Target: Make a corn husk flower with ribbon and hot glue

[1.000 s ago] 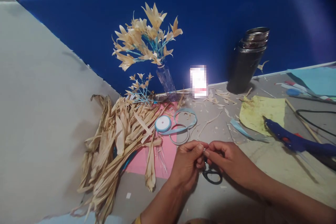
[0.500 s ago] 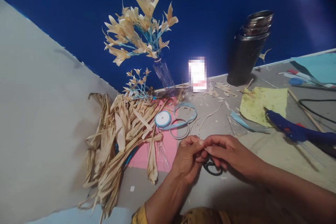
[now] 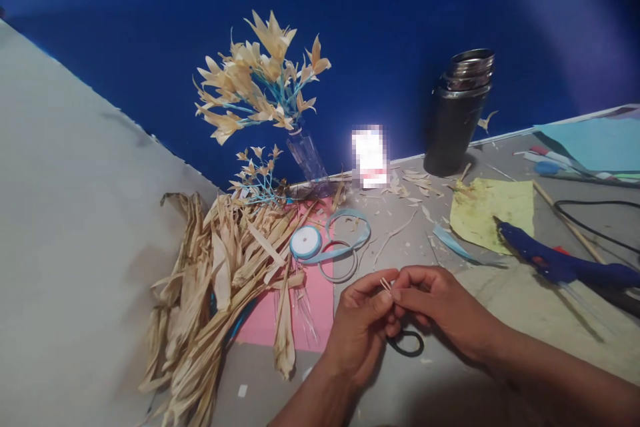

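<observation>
Close together at the near middle of the table, my left hand (image 3: 356, 320) and my right hand (image 3: 440, 300) meet at their fingertips. Both are closed in a pinch on a thin pale strip (image 3: 386, 285), whose narrow ends stick up between the fingers; its lower part is hidden. Just below the fingers shows a black loop handle (image 3: 407, 344), like that of scissors, with the rest covered by my hands. Beyond my left hand lie a roll of light blue ribbon (image 3: 305, 243) and a grey ring (image 3: 340, 270).
Dried corn husks (image 3: 220, 280) heap over pink paper (image 3: 320, 320) on the left. Husk flowers stand in a clear bottle (image 3: 307, 157) by the blue wall. A dark flask (image 3: 456, 123) is behind. At right, a blue glue gun (image 3: 560, 257) lies by yellow paper (image 3: 495, 210).
The view has tilted up slightly, so the table sits lower in the picture. My fingertips have shifted, and the pale strip now shows more clearly between them.
</observation>
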Demonstrator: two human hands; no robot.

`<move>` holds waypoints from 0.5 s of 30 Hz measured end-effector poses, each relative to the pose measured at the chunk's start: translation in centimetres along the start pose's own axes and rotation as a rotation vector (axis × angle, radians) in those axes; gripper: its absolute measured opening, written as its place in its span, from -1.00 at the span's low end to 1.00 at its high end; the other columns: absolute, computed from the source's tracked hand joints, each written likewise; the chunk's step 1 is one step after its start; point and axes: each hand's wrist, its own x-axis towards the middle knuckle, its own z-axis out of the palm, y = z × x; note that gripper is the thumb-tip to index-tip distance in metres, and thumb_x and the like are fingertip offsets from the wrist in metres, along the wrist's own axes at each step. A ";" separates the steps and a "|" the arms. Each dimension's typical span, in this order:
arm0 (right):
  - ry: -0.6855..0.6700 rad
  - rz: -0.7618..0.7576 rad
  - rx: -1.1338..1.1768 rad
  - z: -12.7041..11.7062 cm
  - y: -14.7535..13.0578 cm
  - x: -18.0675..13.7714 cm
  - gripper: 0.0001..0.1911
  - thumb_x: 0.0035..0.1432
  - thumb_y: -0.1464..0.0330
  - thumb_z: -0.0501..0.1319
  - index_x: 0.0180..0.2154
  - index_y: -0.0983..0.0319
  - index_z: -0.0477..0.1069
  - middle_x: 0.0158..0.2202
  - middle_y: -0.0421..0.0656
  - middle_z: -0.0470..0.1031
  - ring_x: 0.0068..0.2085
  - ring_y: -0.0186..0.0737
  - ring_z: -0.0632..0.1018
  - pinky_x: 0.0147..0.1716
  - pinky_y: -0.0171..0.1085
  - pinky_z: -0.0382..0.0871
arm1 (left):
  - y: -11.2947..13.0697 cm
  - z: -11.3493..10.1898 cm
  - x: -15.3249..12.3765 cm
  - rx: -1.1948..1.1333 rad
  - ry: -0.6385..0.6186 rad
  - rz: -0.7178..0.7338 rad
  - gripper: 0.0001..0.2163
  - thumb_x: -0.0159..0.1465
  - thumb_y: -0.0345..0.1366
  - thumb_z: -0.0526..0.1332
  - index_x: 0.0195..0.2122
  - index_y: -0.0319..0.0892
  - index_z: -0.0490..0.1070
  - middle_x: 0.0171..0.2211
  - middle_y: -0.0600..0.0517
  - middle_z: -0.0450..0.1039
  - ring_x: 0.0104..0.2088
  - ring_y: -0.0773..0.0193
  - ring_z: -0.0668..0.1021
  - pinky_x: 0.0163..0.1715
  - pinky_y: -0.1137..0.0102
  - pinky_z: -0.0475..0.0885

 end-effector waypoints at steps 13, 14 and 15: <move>0.021 -0.090 -0.058 0.4 0.0 -0.1 -0.81 0.07 0.31 0.30 -0.55 0.21 0.50 -0.52 -0.16 0.62 -0.43 -0.19 0.64 -0.36 -0.27 0.47 | -0.2 0.1 0.3 -0.017 0.048 0.056 -0.69 -0.02 -0.19 0.59 -0.34 -0.29 0.68 -0.64 0.12 0.29 -0.59 0.49 0.26 -0.59 0.51 0.07; 0.031 -0.082 -0.073 0.4 0.1 -0.1 -0.82 0.05 0.31 0.31 -0.55 0.21 0.49 -0.53 -0.17 0.61 -0.43 -0.19 0.63 -0.37 -0.28 0.45 | -0.2 0.0 0.3 -0.021 0.048 0.062 -0.70 -0.05 -0.20 0.60 -0.38 -0.29 0.68 -0.64 0.12 0.29 -0.60 0.49 0.26 -0.59 0.52 0.06; 0.036 -0.069 -0.089 0.3 0.1 0.0 -0.83 0.03 0.31 0.32 -0.55 0.21 0.48 -0.54 -0.18 0.60 -0.44 -0.21 0.61 -0.40 -0.29 0.42 | -0.2 -0.1 0.4 -0.029 0.047 0.062 -0.71 -0.08 -0.22 0.61 -0.41 -0.29 0.67 -0.64 0.12 0.30 -0.61 0.50 0.27 -0.60 0.52 0.05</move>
